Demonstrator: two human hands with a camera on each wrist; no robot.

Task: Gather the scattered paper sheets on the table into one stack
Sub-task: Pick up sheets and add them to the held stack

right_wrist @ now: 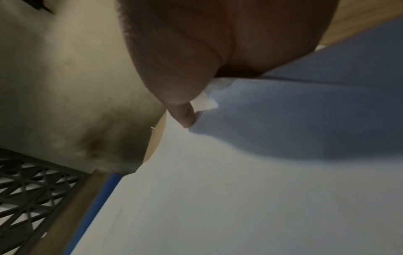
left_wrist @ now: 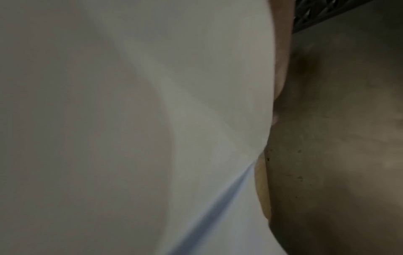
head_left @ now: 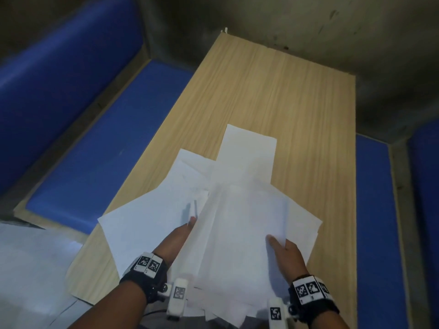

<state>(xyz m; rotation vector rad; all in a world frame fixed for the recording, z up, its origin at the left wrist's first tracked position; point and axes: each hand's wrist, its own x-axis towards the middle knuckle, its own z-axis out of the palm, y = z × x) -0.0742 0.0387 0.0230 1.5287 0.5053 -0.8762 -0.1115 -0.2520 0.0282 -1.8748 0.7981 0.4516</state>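
Several white paper sheets overlap on the near half of the wooden table (head_left: pixel 273 86). A blurred bundle of sheets (head_left: pixel 237 233) is raised in the middle. My left hand (head_left: pixel 183 233) holds its left edge, one finger lying along the paper and the others hidden beneath. My right hand (head_left: pixel 285 252) pinches the right side, thumb on top. Loose sheets fan out at the left (head_left: pixel 142 222), right (head_left: pixel 306 224) and far end (head_left: pixel 249 150). In the right wrist view my thumb (right_wrist: pixel 183 112) clamps the sheet edges (right_wrist: pixel 205 101). Paper (left_wrist: pixel 130 120) fills the left wrist view.
A blue padded bench (head_left: pixel 95 150) runs along the table's left side and a blue cushion (head_left: pixel 373 210) along the right. A stained concrete wall (head_left: pixel 308 32) stands behind. A pale surface (head_left: pixel 28 269) lies at the lower left. A dark lattice grille (right_wrist: pixel 32 181) shows beyond.
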